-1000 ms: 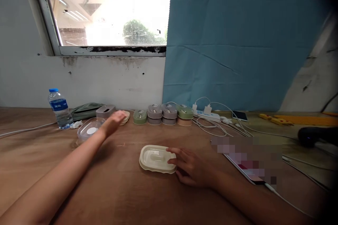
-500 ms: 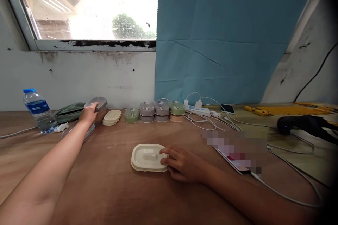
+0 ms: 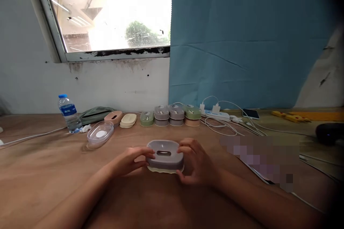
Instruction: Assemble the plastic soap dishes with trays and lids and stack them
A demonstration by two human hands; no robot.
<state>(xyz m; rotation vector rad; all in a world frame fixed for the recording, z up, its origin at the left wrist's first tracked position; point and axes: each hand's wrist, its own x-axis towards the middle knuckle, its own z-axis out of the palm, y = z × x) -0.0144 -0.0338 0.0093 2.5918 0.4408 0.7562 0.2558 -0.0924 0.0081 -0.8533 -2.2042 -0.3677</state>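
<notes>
In front of me a grey oval plastic dish with a slot in its middle sits on a cream plastic base. Only the wavy lower edge of that base shows. My left hand has its fingers on the dish's left end. At the right end my right hand grips it, fingertips on the rim and thumb low by the base.
Toward the wall stand a water bottle, a green pouch, a clear lid, a pink slotted dish, stacked cream bases and several lidded boxes. Cables and a power strip lie right.
My left hand has come back from the far left with the grey dish, now on the cream base. My right hand has shifted from the base to the dish. The view has turned left.
</notes>
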